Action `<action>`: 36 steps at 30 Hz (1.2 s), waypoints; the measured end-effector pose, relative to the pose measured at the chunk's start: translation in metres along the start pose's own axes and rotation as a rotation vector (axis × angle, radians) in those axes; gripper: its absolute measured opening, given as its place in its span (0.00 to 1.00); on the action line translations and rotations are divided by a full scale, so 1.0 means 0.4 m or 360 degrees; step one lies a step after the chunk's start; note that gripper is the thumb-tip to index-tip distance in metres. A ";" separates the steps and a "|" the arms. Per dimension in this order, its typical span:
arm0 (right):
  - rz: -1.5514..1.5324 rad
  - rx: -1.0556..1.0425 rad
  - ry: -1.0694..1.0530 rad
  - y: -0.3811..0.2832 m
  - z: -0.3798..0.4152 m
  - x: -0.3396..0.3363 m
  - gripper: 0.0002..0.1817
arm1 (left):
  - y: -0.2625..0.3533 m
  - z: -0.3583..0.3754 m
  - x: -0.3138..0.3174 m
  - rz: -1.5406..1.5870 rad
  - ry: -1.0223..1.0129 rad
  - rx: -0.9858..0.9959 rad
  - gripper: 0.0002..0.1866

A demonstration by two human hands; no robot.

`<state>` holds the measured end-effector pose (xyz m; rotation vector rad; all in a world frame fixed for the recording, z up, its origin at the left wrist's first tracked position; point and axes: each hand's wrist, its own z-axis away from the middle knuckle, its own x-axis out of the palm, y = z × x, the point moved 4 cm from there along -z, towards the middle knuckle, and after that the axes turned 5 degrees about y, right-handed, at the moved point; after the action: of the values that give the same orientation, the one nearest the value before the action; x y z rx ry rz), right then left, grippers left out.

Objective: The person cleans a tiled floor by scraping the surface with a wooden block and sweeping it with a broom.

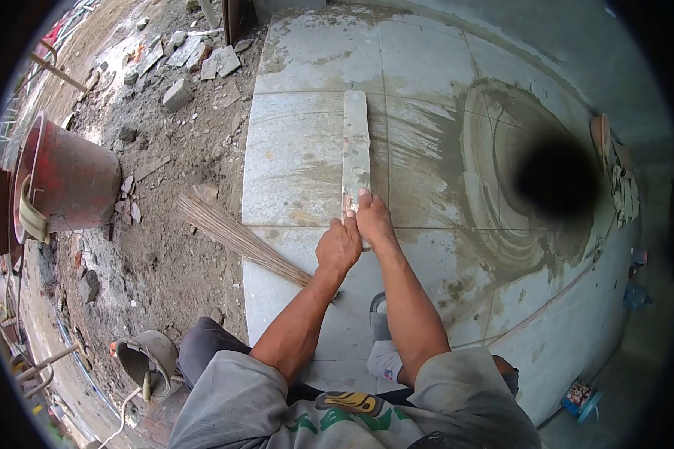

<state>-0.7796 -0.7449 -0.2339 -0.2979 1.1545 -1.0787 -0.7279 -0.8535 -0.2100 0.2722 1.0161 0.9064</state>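
A long, narrow, pale flat strip (356,142), smeared with dried cement, points away from me over the tiled floor (292,135). At its near end, my right hand (374,218) is closed on it, the thumb lying along its top. My left hand (338,245) is closed at the same end, just left of and nearer than the right, thumb pressed against the strip. The grip of the lower fingers is hidden beneath both hands. A stick broom (240,238) lies slantwise on the floor, its handle end close to my left wrist.
Left of the tiles, rubble and broken pieces (219,63) lie on bare dirt. A red bucket (82,176) stands there, with a smaller grey bucket (151,359) nearer me. Wet cement smears (472,165) surround a round black patch (558,179) on the right.
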 end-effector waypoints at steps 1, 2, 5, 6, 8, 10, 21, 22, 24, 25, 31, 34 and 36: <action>0.0046 0.0002 -0.0019 0.008 0.021 -0.004 0.31 | -0.018 0.013 0.012 -0.0056 0.0002 0.0022 0.36; 0.0091 0.0007 -0.0039 0.007 0.029 -0.005 0.32 | -0.019 -0.026 0.019 -0.0057 0.0011 0.0017 0.36; 0.0279 0.0038 -0.0118 -0.129 -0.090 -0.037 0.32 | 0.031 -0.140 0.028 -0.0124 0.0042 0.0278 0.34; 0.0280 0.0034 -0.0103 -0.143 -0.114 -0.052 0.32 | 0.093 -0.175 0.001 -0.0082 -0.0157 0.0300 0.34; 0.0378 0.0017 -0.0184 -0.159 -0.115 -0.069 0.32 | 0.111 -0.147 -0.007 -0.0033 -0.0358 0.0301 0.33; 0.0379 -0.0002 -0.0108 -0.137 -0.022 -0.081 0.32 | 0.071 -0.067 0.001 -0.0179 -0.0235 0.0326 0.32; -0.0406 0.0281 -0.0474 -0.173 -0.109 -0.110 0.35 | 0.123 -0.117 -0.023 0.1046 -0.0537 -0.0188 0.27; -0.0388 0.0268 -0.0481 -0.118 -0.109 -0.082 0.35 | 0.092 -0.071 -0.001 0.1396 -0.0754 -0.0456 0.24; -0.0864 0.0286 -0.0480 -0.008 -0.111 -0.022 0.45 | 0.026 -0.010 0.068 0.1661 -0.0892 -0.0548 0.29; -0.0867 0.0290 -0.0480 0.031 -0.105 0.004 0.45 | -0.029 -0.008 0.118 0.1657 -0.0894 -0.0552 0.29; 0.0464 0.0073 0.0051 -0.070 -0.044 -0.075 0.48 | -0.105 -0.003 0.217 0.2131 -0.1124 -0.0761 0.47; 0.0741 0.0001 0.0018 -0.111 -0.061 -0.076 0.46 | -0.021 -0.009 0.126 0.2083 -0.0931 -0.0546 0.50; 0.0465 -0.0037 0.0087 -0.053 -0.093 -0.042 0.45 | 0.023 -0.017 0.086 0.1994 -0.0762 -0.0406 0.50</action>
<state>-0.8222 -0.7300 -0.2254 -0.1132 1.2179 -0.8210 -0.7312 -0.8231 -0.2292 0.9063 0.1744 1.9493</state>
